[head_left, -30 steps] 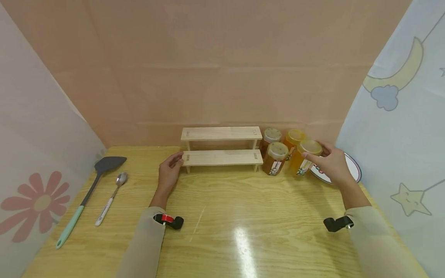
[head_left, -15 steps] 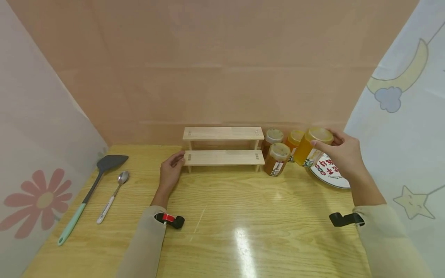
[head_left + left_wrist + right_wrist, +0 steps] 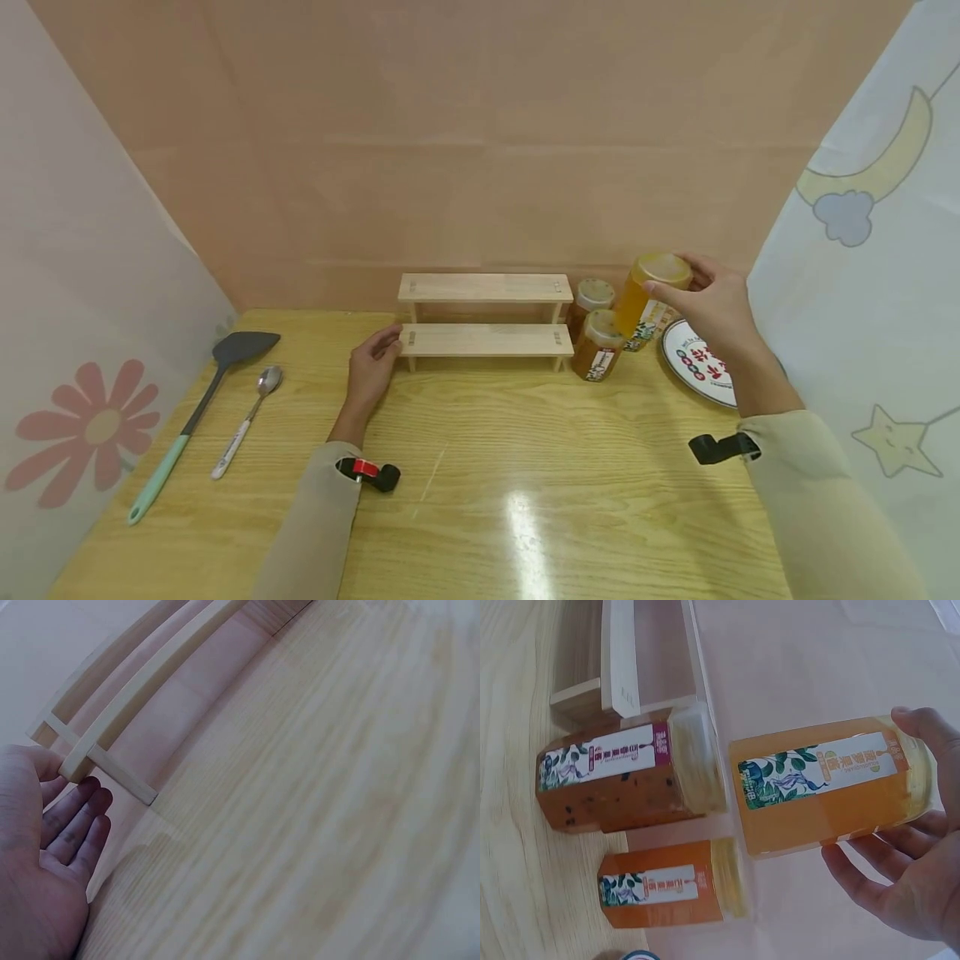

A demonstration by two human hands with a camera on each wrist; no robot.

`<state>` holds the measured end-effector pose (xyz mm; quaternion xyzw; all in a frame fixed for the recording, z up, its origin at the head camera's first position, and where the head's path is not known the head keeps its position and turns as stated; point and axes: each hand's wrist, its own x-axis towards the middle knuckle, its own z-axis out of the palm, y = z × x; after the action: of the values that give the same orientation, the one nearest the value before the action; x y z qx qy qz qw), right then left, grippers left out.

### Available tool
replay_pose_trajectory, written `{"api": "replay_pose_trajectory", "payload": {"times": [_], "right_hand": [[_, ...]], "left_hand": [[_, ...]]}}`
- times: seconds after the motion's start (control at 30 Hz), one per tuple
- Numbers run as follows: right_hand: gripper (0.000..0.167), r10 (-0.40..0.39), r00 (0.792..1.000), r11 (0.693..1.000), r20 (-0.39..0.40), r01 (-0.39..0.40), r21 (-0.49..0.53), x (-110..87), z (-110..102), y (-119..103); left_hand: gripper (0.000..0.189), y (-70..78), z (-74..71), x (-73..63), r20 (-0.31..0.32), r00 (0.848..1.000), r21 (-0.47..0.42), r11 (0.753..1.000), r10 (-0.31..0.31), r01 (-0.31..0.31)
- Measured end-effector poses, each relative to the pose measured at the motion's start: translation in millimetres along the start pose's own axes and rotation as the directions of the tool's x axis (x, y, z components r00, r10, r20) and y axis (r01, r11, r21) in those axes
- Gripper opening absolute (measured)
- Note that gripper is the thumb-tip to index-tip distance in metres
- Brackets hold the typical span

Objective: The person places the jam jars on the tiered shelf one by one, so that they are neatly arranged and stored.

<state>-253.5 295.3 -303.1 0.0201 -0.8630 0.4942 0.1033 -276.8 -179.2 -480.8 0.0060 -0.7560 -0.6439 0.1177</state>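
Right now, above a glossy wood-grained table [image 3: 480, 467], the right hand [image 3: 718, 307] grips a yellow jar [image 3: 821, 791] aloft by its lid end; the left hand [image 3: 371, 367] pinches a wooden rack [image 3: 486, 340] at its left; behind hangs a creased peach backdrop [image 3: 487, 150], patterned white sheets [image 3: 855, 333] flanking.

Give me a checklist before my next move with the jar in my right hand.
1. Right hand has a grip on the held jar: ok, thumb and fingers around its lid end.
2. Held jar off the table: ok, lifted.
3. Lid screwed tight: cannot tell.
4. Left hand steadying the shelf: ok, holding the lower board's left end.
5. Spoon and spatula out of the way: ok, both lie far left.
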Motion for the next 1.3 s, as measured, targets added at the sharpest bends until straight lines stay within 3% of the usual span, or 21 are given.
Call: {"api": "replay_pose_trajectory", "payload": {"times": [0.2, 0.57, 0.7, 0.97, 1.3], "right_hand": [[0.071, -0.011, 0.999, 0.999, 0.030, 0.010, 0.039, 11.8, 18.9, -9.1], [0.069, -0.029, 0.997, 0.994, 0.078, 0.021, 0.108, 32.6, 54.2, -29.3], [0.070, -0.037, 0.995, 0.994, 0.090, 0.027, 0.109, 38.1, 66.3, -34.3], [0.071, -0.014, 0.993, 0.989, 0.119, -0.004, 0.150, 48.0, 90.7, -44.3], [0.067, -0.037, 0.987, 0.983, 0.155, 0.008, 0.184, 58.2, 123.5, -50.2]], "left_hand": [[0.036, 27.4, -1.8, -13.2, 0.010, 1.000, 0.012, 1.000, -0.026, 0.026], [0.036, 29.4, 1.0, -15.0, 0.013, 1.000, 0.018, 1.000, -0.016, 0.016], [0.035, 27.3, 1.9, -15.3, 0.004, 1.000, 0.036, 0.999, -0.026, 0.026], [0.034, -2.7, 5.6, -2.6, -0.013, 1.000, -0.004, 1.000, -0.011, 0.010], [0.031, -2.3, 10.3, -7.8, -0.012, 1.000, 0.008, 1.000, 0.019, -0.019]]}}
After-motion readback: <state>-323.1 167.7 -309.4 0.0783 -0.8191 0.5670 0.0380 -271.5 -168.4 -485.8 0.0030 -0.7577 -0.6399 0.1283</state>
